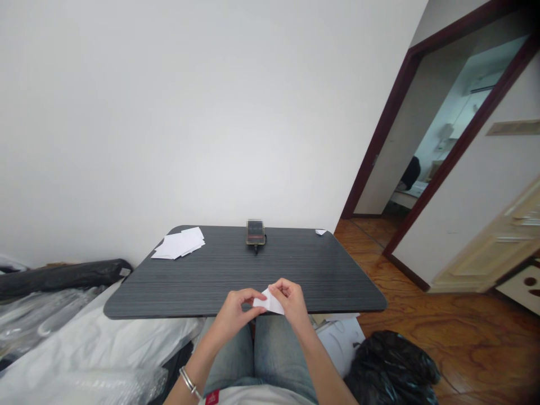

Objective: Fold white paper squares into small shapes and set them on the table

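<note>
A small folded piece of white paper (270, 304) is held between my two hands at the front edge of the dark table (236, 275). My left hand (239, 308) pinches its left side between thumb and fingers. On the upper right, my right hand (291, 297) grips the paper with thumb and fingertips. The paper has slanted edges; its fold lines are too small to make out fully.
At the table's back left lies a stack of white paper sheets (179, 244). A phone (255, 232) with a cable stands at the back middle. A small folded paper (320, 232) sits at the back right corner. A black plastic bag (392, 368) is on the floor, right.
</note>
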`<state>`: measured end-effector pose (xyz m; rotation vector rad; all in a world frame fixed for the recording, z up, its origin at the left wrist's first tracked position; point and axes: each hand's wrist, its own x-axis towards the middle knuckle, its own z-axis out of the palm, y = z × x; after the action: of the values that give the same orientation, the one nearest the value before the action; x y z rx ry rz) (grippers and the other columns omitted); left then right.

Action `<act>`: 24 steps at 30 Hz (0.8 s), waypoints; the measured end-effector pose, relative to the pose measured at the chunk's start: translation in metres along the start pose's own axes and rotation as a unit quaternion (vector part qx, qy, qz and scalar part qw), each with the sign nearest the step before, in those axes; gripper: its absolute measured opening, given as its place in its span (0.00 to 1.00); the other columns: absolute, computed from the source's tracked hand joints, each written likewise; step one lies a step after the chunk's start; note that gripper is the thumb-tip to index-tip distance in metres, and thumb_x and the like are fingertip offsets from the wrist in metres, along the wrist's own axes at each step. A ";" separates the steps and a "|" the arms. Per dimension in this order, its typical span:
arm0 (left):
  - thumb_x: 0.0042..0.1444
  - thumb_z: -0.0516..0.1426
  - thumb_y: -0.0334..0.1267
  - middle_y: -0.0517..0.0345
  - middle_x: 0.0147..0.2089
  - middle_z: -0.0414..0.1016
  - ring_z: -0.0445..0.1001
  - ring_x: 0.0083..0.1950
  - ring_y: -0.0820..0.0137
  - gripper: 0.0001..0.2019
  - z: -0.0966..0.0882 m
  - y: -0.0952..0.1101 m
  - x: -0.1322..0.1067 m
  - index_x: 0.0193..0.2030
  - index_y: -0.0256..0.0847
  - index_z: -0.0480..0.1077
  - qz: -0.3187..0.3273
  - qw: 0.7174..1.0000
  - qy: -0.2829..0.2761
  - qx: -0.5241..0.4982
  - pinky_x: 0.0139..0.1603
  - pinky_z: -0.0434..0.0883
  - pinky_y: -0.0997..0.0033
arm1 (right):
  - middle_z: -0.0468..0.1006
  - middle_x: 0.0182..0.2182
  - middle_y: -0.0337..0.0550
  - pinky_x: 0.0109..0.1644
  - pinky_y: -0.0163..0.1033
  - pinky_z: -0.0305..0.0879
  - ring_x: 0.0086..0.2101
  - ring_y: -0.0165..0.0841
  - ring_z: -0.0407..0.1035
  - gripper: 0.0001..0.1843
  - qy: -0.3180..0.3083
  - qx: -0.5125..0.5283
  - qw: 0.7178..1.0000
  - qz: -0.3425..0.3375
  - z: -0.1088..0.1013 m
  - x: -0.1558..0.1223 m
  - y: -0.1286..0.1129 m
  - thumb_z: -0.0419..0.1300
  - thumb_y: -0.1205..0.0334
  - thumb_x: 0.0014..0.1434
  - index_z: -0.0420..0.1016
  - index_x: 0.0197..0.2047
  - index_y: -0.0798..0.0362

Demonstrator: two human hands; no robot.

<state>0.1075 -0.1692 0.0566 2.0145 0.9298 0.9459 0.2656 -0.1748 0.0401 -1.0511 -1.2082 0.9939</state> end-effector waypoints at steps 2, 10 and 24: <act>0.46 0.58 0.38 0.57 0.28 0.75 0.70 0.29 0.71 0.09 -0.001 0.001 0.000 0.34 0.37 0.73 0.014 1.000 0.001 0.018 0.33 0.65 0.75 | 0.67 0.13 0.34 0.19 0.29 0.50 0.15 0.24 0.57 0.12 -0.002 0.003 1.000 -0.001 0.000 0.000 0.001 0.60 0.58 0.47 0.68 0.19 0.57; 0.48 0.57 0.38 0.54 0.31 0.76 0.73 0.33 0.69 0.08 -0.002 -0.004 0.000 0.32 0.38 0.74 0.042 0.998 0.039 -0.001 0.35 0.66 0.74 | 0.72 0.18 0.37 0.19 0.29 0.57 0.18 0.25 0.62 0.11 -0.020 0.085 0.996 0.033 0.001 -0.001 0.001 0.62 0.56 0.45 0.72 0.27 0.57; 0.44 0.60 0.36 0.54 0.31 0.76 0.74 0.33 0.68 0.08 -0.004 -0.007 0.001 0.33 0.38 0.74 0.044 0.992 0.106 -0.045 0.34 0.71 0.73 | 0.72 0.20 0.38 0.25 0.34 0.66 0.21 0.28 0.67 0.10 0.004 0.061 0.998 -0.020 -0.002 -0.010 0.003 0.63 0.58 0.44 0.75 0.30 0.55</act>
<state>0.1023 -0.1641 0.0535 1.9188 0.8989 1.2474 0.2669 -0.1841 0.0347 -0.9315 -1.1433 1.0177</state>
